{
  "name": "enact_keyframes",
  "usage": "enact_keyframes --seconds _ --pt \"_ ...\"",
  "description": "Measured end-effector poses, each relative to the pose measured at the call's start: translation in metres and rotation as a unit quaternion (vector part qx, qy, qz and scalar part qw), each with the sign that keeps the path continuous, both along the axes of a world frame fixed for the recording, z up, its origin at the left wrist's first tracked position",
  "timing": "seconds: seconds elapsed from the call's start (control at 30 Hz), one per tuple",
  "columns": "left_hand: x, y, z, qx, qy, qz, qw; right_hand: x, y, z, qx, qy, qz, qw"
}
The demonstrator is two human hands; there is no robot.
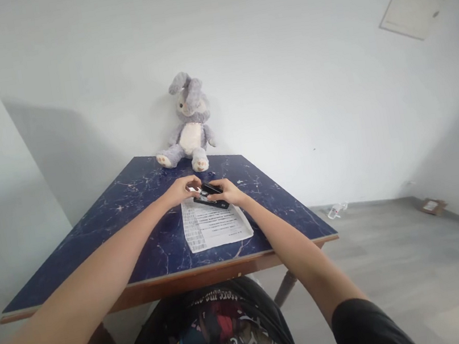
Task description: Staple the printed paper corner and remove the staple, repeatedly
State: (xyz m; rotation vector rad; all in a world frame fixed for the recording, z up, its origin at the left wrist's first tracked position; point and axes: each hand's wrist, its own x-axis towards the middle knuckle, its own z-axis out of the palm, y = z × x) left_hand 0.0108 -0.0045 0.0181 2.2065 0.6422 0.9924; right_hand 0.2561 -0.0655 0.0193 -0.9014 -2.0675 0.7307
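Observation:
A black stapler-like device lies slanted over the top of a printed sheet of paper on the blue marbled table. My right hand is closed around the device's right part, thumb on its near side. At its left end is my left hand, its fingers curled with thumb and fingertips touching or very near the device. Whether a small item sits between the left fingertips is too small to tell.
A grey plush rabbit sits at the table's back edge against the wall. On the floor to the right are a white object and a small brown box. A white cabinet stands at the left.

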Motion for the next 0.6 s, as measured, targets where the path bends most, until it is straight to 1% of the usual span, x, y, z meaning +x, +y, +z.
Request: enact_keyframes --seconds 0.07,0.17,0.2,0.27,0.3,0.37,0.43,0.47,0.5,0.53,0.57,0.6 --pt "-0.012 0.008 0.000 -0.012 -0.034 0.030 0.999 -0.008 0.001 0.000 -0.011 -0.030 -0.016 0.999" --pt "-0.033 0.020 -0.007 -0.059 -0.117 0.101 0.986 -0.017 -0.003 0.001 -0.031 -0.101 -0.043 0.993" --pt "-0.038 0.023 -0.010 -0.073 -0.127 0.119 0.982 -0.016 -0.008 0.001 -0.029 -0.120 -0.058 0.991" --pt "-0.044 0.027 -0.016 -0.090 -0.119 0.132 0.980 -0.006 -0.022 0.000 -0.009 -0.143 -0.092 0.985" --pt "-0.044 0.027 -0.019 -0.093 -0.113 0.130 0.981 0.005 -0.031 -0.001 0.005 -0.149 -0.109 0.983" --pt "-0.040 0.027 -0.022 -0.091 -0.097 0.119 0.984 0.035 -0.051 -0.006 0.018 -0.158 -0.132 0.978" --pt "-0.033 0.027 -0.024 -0.082 -0.068 0.093 0.990 0.073 -0.066 -0.011 0.013 -0.153 -0.168 0.974" --pt "-0.030 0.028 -0.025 -0.077 -0.053 0.081 0.992 0.092 -0.070 -0.015 -0.002 -0.136 -0.174 0.975" --pt "-0.027 0.029 -0.025 -0.072 -0.043 0.071 0.994 0.109 -0.071 -0.018 -0.021 -0.107 -0.173 0.979" --pt "-0.026 0.030 -0.026 -0.066 -0.040 0.066 0.995 0.124 -0.069 -0.021 -0.024 -0.069 -0.189 0.979" --pt "-0.026 0.032 -0.027 -0.062 -0.044 0.069 0.995 0.136 -0.064 -0.024 -0.017 -0.042 -0.209 0.977" --pt "-0.026 0.033 -0.028 -0.060 -0.051 0.076 0.994 0.145 -0.056 -0.026 -0.001 -0.038 -0.225 0.974"
